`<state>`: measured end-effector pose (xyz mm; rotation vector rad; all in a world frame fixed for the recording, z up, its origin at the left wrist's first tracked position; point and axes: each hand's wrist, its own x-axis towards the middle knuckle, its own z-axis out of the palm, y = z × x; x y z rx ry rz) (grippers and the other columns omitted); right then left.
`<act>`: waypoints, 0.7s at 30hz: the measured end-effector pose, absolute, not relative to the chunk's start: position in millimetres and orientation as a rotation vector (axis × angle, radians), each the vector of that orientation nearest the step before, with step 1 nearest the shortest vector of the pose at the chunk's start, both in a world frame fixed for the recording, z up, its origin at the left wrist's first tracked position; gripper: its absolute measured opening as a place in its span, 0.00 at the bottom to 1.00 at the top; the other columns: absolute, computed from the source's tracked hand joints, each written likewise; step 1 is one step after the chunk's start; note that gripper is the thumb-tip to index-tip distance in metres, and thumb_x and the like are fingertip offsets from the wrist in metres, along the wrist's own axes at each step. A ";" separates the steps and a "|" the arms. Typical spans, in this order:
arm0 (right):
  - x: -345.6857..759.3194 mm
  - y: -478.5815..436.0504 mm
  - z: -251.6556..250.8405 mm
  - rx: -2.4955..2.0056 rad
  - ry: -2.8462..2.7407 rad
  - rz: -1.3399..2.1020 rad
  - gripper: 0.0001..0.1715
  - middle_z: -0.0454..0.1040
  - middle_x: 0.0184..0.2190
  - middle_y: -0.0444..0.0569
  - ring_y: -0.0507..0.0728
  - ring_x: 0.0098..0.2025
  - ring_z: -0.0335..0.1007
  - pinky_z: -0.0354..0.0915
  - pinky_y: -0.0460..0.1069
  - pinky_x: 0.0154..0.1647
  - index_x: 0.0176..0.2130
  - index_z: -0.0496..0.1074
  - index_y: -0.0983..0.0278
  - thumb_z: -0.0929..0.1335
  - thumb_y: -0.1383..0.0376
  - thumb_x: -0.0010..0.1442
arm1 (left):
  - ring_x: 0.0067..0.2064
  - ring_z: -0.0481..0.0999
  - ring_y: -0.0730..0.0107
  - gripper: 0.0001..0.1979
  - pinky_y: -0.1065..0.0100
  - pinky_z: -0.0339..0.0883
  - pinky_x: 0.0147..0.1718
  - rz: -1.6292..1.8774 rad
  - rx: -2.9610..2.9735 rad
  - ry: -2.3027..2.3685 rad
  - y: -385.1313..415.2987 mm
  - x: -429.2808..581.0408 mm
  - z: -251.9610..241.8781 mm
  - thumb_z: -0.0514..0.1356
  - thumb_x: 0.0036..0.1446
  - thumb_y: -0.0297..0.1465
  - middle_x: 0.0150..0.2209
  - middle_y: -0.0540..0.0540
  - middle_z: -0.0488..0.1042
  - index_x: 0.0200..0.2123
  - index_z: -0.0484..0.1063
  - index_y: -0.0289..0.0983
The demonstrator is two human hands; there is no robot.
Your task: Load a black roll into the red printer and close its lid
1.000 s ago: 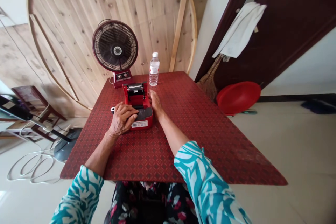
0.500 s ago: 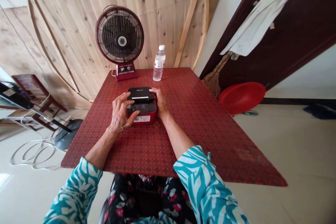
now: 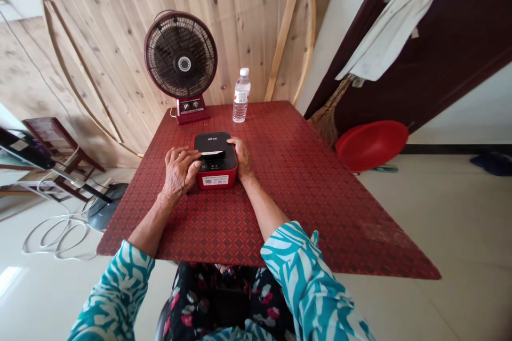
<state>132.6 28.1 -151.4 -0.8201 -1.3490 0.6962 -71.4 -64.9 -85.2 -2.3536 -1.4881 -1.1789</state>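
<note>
A small red box (image 3: 218, 181) with a black top stands on the table, with a white printed label on its front and light lettering toward the back of the top. Across the middle of the top, a black flap (image 3: 213, 155) with a pale front edge stands a little raised. My left hand (image 3: 179, 170) is at the box's left side, fingers curled at the flap's left end and thumb by the front left corner. Around the right side wraps my right hand (image 3: 243, 159), its thumb on the top edge. The fingers' undersides are hidden.
Behind the box stand a dark red desk fan (image 3: 182, 64) and a water bottle (image 3: 241, 97) on the patterned red table (image 3: 304, 197). A red basin (image 3: 372, 145) and a broom (image 3: 326, 117) are at the right. A chair (image 3: 56, 144) and looped cable (image 3: 60, 232) lie left.
The black top has come down over the dark opening that showed at the front of the box. My left hand has drawn back slightly to the left; my right hand stays on the right side.
</note>
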 end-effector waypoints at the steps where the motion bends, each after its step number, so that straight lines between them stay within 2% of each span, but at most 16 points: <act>1: 132.3 27.7 -151.5 -0.815 -1.343 0.705 0.33 0.75 0.49 0.50 0.59 0.56 0.68 0.60 0.59 0.66 0.41 0.74 0.56 0.54 0.39 0.63 | 0.56 0.70 0.57 0.24 0.49 0.48 0.63 -1.187 -2.360 -1.499 -65.5 -71.6 -85.3 0.45 0.68 0.45 0.48 0.43 0.80 0.46 0.78 0.41; 4: 131.0 25.2 -153.1 -0.800 -1.314 0.767 0.33 0.75 0.51 0.50 0.59 0.58 0.68 0.58 0.59 0.67 0.45 0.74 0.56 0.56 0.39 0.62 | 0.57 0.71 0.58 0.26 0.50 0.48 0.64 -1.287 -2.371 -1.561 -66.8 -73.9 -85.8 0.43 0.68 0.46 0.50 0.43 0.79 0.47 0.78 0.41; 6: 130.1 23.6 -155.3 -0.811 -1.261 0.826 0.35 0.73 0.55 0.51 0.60 0.60 0.67 0.57 0.60 0.68 0.52 0.71 0.56 0.58 0.38 0.61 | 0.56 0.72 0.57 0.26 0.52 0.53 0.63 -1.480 -2.336 -1.651 -65.8 -76.7 -86.7 0.43 0.68 0.46 0.50 0.43 0.78 0.48 0.77 0.41; 9: 128.3 23.7 -158.6 -0.856 -1.161 0.924 0.42 0.73 0.56 0.53 0.61 0.59 0.68 0.59 0.62 0.66 0.57 0.67 0.57 0.59 0.34 0.57 | 0.53 0.75 0.56 0.24 0.56 0.64 0.55 -1.887 -2.279 -1.866 -60.3 -81.1 -90.2 0.54 0.62 0.48 0.48 0.41 0.78 0.49 0.76 0.38; 12: 126.9 25.7 -159.4 -0.868 -1.134 0.986 0.43 0.73 0.56 0.53 0.62 0.59 0.67 0.60 0.62 0.65 0.55 0.69 0.58 0.60 0.32 0.55 | 0.52 0.76 0.55 0.26 0.57 0.68 0.51 -2.189 -2.285 -2.041 -53.9 -83.5 -94.8 0.63 0.54 0.46 0.49 0.40 0.78 0.51 0.74 0.36; 17: 128.0 25.8 -157.1 -0.894 -1.190 0.954 0.38 0.74 0.57 0.50 0.60 0.62 0.65 0.55 0.60 0.69 0.52 0.72 0.57 0.59 0.35 0.58 | 0.50 0.77 0.57 0.28 0.58 0.69 0.50 -2.278 -2.321 -2.130 -49.5 -82.8 -97.9 0.66 0.49 0.41 0.48 0.40 0.78 0.52 0.72 0.35; 21: 128.2 24.7 -156.4 -0.915 -1.190 0.949 0.39 0.74 0.57 0.49 0.60 0.62 0.66 0.56 0.60 0.68 0.52 0.72 0.56 0.59 0.35 0.58 | 0.54 0.74 0.55 0.29 0.57 0.68 0.51 -2.181 -2.386 -2.117 -47.6 -84.4 -97.5 0.65 0.50 0.41 0.52 0.39 0.75 0.54 0.70 0.36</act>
